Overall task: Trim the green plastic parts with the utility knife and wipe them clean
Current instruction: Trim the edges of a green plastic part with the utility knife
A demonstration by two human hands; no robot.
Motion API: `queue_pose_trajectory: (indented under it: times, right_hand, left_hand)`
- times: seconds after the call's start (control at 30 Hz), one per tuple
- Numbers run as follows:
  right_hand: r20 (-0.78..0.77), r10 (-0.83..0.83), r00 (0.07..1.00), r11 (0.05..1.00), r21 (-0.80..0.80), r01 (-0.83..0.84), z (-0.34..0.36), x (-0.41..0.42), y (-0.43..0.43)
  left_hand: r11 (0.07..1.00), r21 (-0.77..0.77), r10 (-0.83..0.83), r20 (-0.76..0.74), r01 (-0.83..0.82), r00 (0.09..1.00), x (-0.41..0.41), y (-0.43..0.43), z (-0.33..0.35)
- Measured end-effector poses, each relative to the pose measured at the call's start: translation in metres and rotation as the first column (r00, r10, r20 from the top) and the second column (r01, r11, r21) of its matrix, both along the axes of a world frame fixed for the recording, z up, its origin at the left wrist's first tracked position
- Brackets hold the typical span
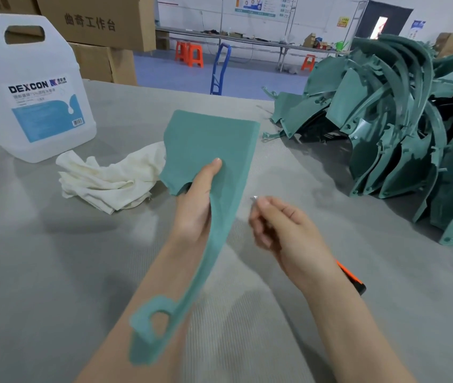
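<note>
My left hand (pixel 196 201) holds a long green plastic part (pixel 214 145) upright over the table, thumb on its textured face. The part narrows to a looped tab near my forearm. My right hand (pixel 286 230) grips a utility knife; its blade tip (pixel 254 199) pokes out past my fingers just right of the part, and its orange and black handle (pixel 351 277) sticks out below my wrist. A crumpled white cloth (pixel 109 181) lies on the table left of the part.
A heap of green plastic parts (pixel 402 128) fills the right side of the grey table (pixel 54 258). A white DEXCON jug (pixel 37 89) stands at the back left, with cardboard boxes (pixel 95 23) behind it. Beyond the table are orange stools and a blue frame.
</note>
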State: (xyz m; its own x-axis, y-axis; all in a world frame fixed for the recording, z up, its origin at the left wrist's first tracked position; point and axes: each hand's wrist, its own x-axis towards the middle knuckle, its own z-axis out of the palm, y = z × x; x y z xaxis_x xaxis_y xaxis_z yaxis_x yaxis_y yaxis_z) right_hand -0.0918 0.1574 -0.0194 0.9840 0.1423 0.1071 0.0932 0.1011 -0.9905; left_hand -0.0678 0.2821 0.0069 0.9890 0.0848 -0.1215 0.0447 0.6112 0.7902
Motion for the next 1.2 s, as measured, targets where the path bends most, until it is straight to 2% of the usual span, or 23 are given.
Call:
queue_pose_trajectory:
  times: [0.03, 0.1, 0.17, 0.27, 0.33, 0.43, 0.57, 0.63, 0.73, 0.83, 0.9, 0.97, 1.03, 1.13, 1.2]
  right_hand:
    - [-0.008, -0.082, 0.997, 0.997, 0.002, 0.082, -0.001, 0.002, -0.003]
    - [-0.03, -0.146, 0.989, 0.988, -0.048, 0.144, -0.002, 0.003, -0.004]
    - [-0.082, -0.072, 0.994, 0.996, -0.053, 0.068, -0.004, 0.0, 0.001]
    - [-0.136, 0.157, 0.978, 0.986, 0.07, -0.149, -0.001, -0.005, 0.008]
    - [-0.123, 0.27, 0.955, 0.963, 0.048, -0.266, 0.004, -0.009, 0.01]
    - [-0.11, 0.295, 0.949, 0.953, -0.037, -0.3, 0.004, -0.011, 0.014]
    - [-0.138, 0.262, 0.955, 0.962, -0.039, -0.269, 0.0, -0.006, 0.016]
    - [-0.113, 0.195, 0.974, 0.968, -0.135, -0.21, -0.002, 0.001, 0.014]
    - [-0.018, -0.071, 0.997, 0.944, -0.323, 0.062, -0.006, 0.018, 0.01]
    - [-0.025, -0.281, 0.96, 0.911, -0.321, 0.258, -0.009, 0.029, 0.004]
    - [-0.023, -0.329, 0.944, 0.908, -0.284, 0.309, -0.01, 0.027, 0.003]
    - [0.042, -0.309, 0.95, 0.922, -0.231, 0.31, -0.009, 0.019, 0.005]
    - [0.154, -0.215, 0.964, 0.947, -0.206, 0.244, -0.009, 0.008, 0.006]
    - [0.193, -0.01, 0.981, 0.934, -0.349, 0.078, -0.009, -0.001, 0.011]
    - [0.193, 0.033, 0.981, 0.918, -0.393, 0.047, -0.009, -0.003, 0.017]
  left_hand:
    - [1.0, -0.002, 0.017, -0.012, -0.017, 1.0, 0.0, 0.0, -0.001]
    - [0.999, -0.003, 0.037, -0.033, -0.037, 0.999, 0.0, -0.001, -0.002]
    - [1.0, -0.007, 0.03, -0.045, -0.03, 0.999, 0.001, -0.001, -0.003]
    - [1.0, 0.012, -0.014, -0.113, 0.015, 0.994, 0.0, 0.002, -0.008]
    - [0.999, 0.025, -0.02, -0.12, 0.023, 0.993, 0.001, 0.003, -0.011]
    - [0.996, 0.019, 0.091, -0.084, -0.09, 0.992, 0.005, 0.003, -0.016]
    - [0.998, 0.011, 0.058, -0.105, -0.057, 0.993, 0.01, 0.003, -0.021]
    - [0.998, -0.022, 0.054, -0.112, -0.057, 0.992, 0.012, 0.003, -0.023]
    - [0.989, -0.12, 0.08, -0.087, -0.09, 0.993, 0.014, 0.007, -0.026]
    - [0.965, -0.249, 0.054, -0.092, -0.076, 0.994, 0.014, 0.008, -0.026]
    - [0.943, -0.325, 0.04, -0.103, -0.072, 0.994, 0.015, 0.008, -0.026]
    - [0.927, -0.368, 0.025, -0.129, -0.071, 0.991, 0.015, 0.006, -0.025]
    - [0.928, -0.37, -0.013, -0.131, -0.037, 0.991, 0.015, 0.005, -0.024]
    - [0.932, -0.361, -0.074, -0.108, 0.03, 0.991, 0.012, 0.003, -0.024]
    - [0.919, -0.39, -0.106, -0.099, 0.059, 0.989, 0.01, 0.003, -0.022]
